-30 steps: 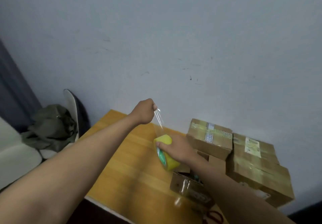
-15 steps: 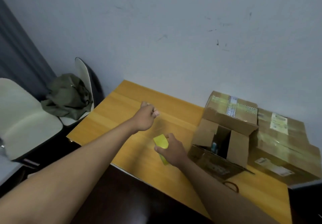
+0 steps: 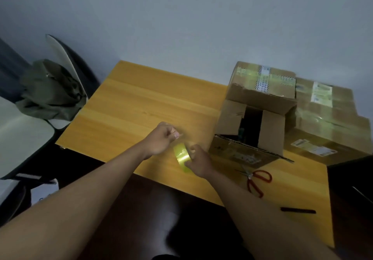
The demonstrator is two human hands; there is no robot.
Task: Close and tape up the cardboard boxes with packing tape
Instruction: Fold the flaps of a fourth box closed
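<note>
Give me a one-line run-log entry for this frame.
phase: tape prep | right hand holds tape roll | left hand pinches at tape end | box flaps open

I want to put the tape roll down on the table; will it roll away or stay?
The tape roll is round, so on its edge it would probably roll on the smooth table. Laid flat it should stay. It looks light, held by the right hand.

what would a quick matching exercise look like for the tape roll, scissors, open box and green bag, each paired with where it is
Things:
1. tape roll
2. scissors
3. open cardboard box
4. green bag

Places:
A. on the chair left of the table
B. flat on the table near its front edge
C. held in the right hand
D. on the table beneath a taped box

Pairs: 1-C, 2-B, 3-D, 4-A
</note>
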